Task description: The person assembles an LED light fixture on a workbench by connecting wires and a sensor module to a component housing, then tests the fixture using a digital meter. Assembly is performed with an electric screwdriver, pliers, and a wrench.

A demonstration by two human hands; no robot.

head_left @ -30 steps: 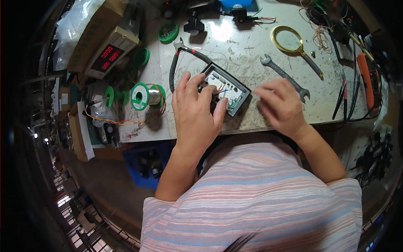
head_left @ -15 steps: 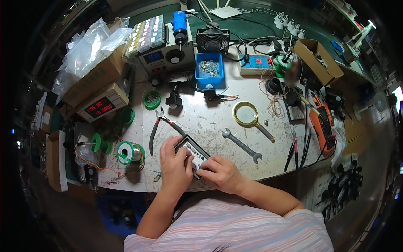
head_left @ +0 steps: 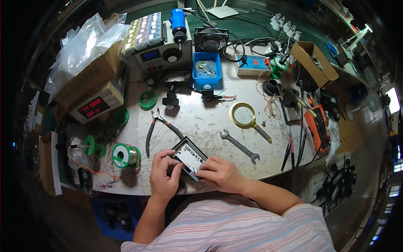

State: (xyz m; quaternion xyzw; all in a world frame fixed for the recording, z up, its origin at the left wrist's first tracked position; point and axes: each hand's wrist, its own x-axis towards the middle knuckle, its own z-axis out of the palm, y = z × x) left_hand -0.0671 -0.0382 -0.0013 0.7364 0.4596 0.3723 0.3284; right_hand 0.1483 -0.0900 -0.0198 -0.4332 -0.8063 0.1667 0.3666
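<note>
A small black-framed rectangular panel point(head_left: 188, 157) with a white face of small dots lies tilted near the bench's front edge. My left hand point(head_left: 163, 175) grips its left end, fingers curled over the frame. My right hand point(head_left: 219, 173) presses on its lower right corner with fingertips on the frame. Part of the panel is hidden under both hands.
Black-handled pliers point(head_left: 156, 128) lie just behind the panel, a wrench point(head_left: 239, 145) and a magnifying glass point(head_left: 245, 116) to the right. A solder spool point(head_left: 123, 155) sits left. A blue parts bin point(head_left: 207, 69), power supplies, a fan and an orange multimeter point(head_left: 317, 124) stand farther back on the worn bench point(head_left: 201, 122).
The view has pulled back and up, showing more of the bench. My right hand moved left from beside the panel onto its lower right corner; my left hand stays on it.
</note>
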